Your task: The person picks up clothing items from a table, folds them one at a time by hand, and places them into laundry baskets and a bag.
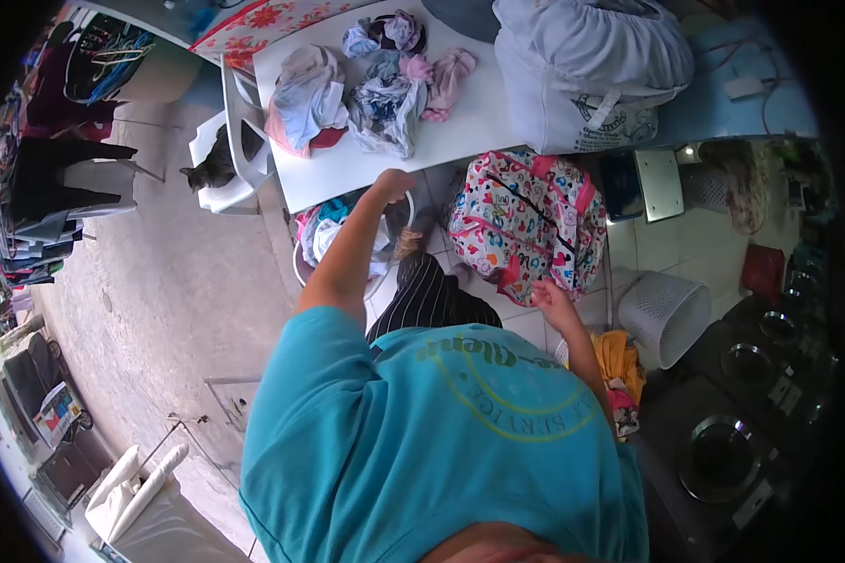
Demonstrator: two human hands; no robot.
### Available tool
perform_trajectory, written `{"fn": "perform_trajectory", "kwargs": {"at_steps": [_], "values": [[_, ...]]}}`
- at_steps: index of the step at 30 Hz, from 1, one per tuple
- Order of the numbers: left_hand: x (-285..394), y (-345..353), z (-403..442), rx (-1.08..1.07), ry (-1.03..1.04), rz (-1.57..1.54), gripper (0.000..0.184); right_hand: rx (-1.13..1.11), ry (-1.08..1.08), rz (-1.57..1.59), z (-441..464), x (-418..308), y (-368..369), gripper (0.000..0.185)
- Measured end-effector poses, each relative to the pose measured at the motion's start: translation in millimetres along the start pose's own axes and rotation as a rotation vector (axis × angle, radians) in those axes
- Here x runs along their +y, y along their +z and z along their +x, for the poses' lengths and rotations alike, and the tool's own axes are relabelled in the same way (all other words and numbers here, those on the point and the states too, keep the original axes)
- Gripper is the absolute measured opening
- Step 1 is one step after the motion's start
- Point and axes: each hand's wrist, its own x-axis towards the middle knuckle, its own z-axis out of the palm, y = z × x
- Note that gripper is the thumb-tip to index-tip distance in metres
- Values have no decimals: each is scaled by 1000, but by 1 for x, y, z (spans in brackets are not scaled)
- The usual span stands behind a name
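My left hand (pixel 393 185) is closed at the near edge of the white table (pixel 347 184), over the rim of a white basket (pixel 302 266) of clothes; what it grips is hard to make out. My right hand (pixel 552 302) is beside the lower edge of a colourful heart-patterned bag (pixel 526 225), its fingers partly curled; whether they touch the bag is unclear. On the table lie a grey and pink pile of clothes (pixel 307 94), a crumpled patterned pile (pixel 385 113) and a pink garment (pixel 449 83).
A large grey-white bag (pixel 582 75) stands at the table's right. A cat (pixel 214 167) sits on a white chair (pixel 253 150) at left. Right of me are a white perforated basket (pixel 667 317), yellow clothes (pixel 615 361) and washing machines (pixel 720 458).
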Motion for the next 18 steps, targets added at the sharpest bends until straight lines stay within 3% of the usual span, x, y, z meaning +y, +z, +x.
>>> {"fn": "perform_trajectory", "kwargs": {"at_steps": [2, 3, 5, 6, 8, 9, 11, 13, 15, 16, 18], "values": [[12, -11, 45, 543, 362, 571, 22, -8, 38, -4, -5, -12, 6, 37], [28, -9, 42, 766, 306, 167, 24, -6, 60, -4, -7, -17, 10, 38], [55, -17, 32, 1012, 446, 527, 19, -14, 80, 7, -6, -22, 16, 38], [47, -20, 58, 1008, 446, 527, 19, -22, 93, 19, -1, -25, 18, 39], [16, -23, 122, 778, 323, 764, 26, -21, 102, 26, 8, -31, 21, 39], [28, -36, 117, 773, 324, 768, 26, -19, 105, 30, 10, -33, 23, 39], [91, -82, 71, 655, 63, 122, 33, 0, 43, 22, 17, -43, 22, 39], [131, -114, 19, 696, 435, -435, 35, 23, -32, 10, 28, -51, 18, 38], [171, -148, -41, 419, 541, -868, 34, 2, 9, -19, 41, -55, 16, 37], [185, -160, -67, 427, 548, -864, 34, 1, -1, -18, 47, -61, 14, 37], [208, -180, -108, 222, 737, -1010, 34, -41, -28, 86, 59, -78, 8, 36]]}}
